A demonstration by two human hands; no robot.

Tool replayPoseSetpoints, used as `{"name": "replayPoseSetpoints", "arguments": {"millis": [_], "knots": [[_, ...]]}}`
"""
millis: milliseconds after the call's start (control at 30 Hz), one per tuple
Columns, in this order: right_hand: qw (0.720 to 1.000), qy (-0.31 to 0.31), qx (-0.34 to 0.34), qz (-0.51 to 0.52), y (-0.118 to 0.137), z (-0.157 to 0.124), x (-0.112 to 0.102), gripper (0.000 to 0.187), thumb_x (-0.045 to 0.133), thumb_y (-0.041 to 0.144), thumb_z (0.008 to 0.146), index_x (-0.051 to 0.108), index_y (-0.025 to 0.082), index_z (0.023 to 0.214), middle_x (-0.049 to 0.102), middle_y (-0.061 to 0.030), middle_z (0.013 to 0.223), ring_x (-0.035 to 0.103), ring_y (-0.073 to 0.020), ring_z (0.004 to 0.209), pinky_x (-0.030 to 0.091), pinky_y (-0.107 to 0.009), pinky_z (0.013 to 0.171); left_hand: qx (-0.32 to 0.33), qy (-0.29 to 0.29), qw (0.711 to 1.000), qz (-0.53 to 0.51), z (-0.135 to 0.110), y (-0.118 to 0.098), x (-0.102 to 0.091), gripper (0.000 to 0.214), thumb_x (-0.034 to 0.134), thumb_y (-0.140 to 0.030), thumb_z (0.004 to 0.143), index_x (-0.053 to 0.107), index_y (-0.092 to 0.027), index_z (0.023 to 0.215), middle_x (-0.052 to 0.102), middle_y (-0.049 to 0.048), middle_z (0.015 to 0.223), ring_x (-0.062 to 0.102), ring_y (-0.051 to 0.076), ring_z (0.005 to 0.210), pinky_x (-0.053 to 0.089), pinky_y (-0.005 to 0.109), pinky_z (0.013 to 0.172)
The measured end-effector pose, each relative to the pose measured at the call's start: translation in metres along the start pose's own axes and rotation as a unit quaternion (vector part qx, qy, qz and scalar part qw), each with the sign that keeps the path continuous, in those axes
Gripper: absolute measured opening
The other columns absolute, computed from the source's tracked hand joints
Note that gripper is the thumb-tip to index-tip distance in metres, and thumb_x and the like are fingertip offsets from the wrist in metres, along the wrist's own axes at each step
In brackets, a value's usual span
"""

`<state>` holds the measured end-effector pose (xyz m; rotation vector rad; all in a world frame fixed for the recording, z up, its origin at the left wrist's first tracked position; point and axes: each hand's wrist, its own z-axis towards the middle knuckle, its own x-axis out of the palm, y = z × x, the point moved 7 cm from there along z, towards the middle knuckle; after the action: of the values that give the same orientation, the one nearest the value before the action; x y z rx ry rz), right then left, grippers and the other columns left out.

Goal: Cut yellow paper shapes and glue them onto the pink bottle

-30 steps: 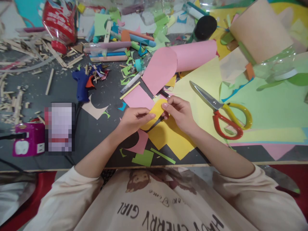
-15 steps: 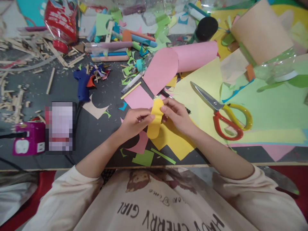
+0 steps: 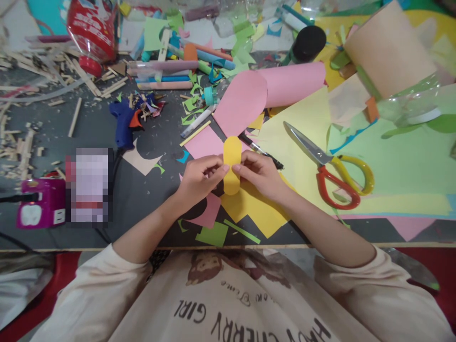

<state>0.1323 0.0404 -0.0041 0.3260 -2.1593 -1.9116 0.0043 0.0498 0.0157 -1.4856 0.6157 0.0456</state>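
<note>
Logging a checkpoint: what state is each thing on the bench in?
yellow oval cutout: pinched between both hands.
left hand: fingers shut on its left edge.
right hand: fingers shut on its right edge.
scissors: blades shut, lying unheld.
pink sheet: partly rolled, lying flat.
blue glue gun: lying on its side, unheld.

yellow oval cutout (image 3: 232, 165) turned upright, betw. hands

Yellow paper oval (image 3: 232, 156) — long, round-ended, upright — pinched midway.
</note>
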Motion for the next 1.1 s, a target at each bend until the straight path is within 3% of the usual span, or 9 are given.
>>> {"name": "replayPoseSetpoints", "arguments": {"millis": [267,600,1100], "knots": [[1.000,-0.013,0.015,-0.019,-0.0033,-0.0007,-0.0015,0.048,0.068,0.062,0.080,0.044,0.023,0.065,0.039,0.0066,0.056,0.036,-0.0097,0.052,0.030,-0.025,0.050,-0.047,-0.004,0.999,-0.004,0.0005,0.0059,-0.0014,0.025,0.050,-0.035,0.080,0.048,-0.020,0.060,0.042,-0.0054,0.053,0.034,0.008,0.050,0.030,0.022,0.050],[1.000,-0.017,0.011,0.004,-0.0041,0.0007,-0.0024,0.049,0.068,0.065,0.077,0.048,0.022,0.067,0.043,0.0064,0.057,0.039,-0.0088,0.051,0.034,-0.025,0.049,-0.042,-0.009,0.999,0.023,0.0006,0.0061,-0.0029,0.027,0.049,-0.036,0.081,0.048,-0.019,0.059,0.046,-0.0049,0.054,0.038,0.008,0.051,0.030,0.023,0.051],[0.999,-0.018,-0.004,-0.029,-0.0055,0.0001,-0.0048,0.032,0.067,0.042,0.085,0.049,0.021,0.068,0.046,0.0061,0.057,0.041,-0.0088,0.051,0.034,-0.024,0.050,-0.035,0.005,0.999,-0.018,0.0018,0.0087,0.0021,0.023,0.051,-0.029,0.080,0.043,-0.020,0.060,0.039,-0.0067,0.053,0.036,0.006,0.045,0.027,0.019,0.044]]}}
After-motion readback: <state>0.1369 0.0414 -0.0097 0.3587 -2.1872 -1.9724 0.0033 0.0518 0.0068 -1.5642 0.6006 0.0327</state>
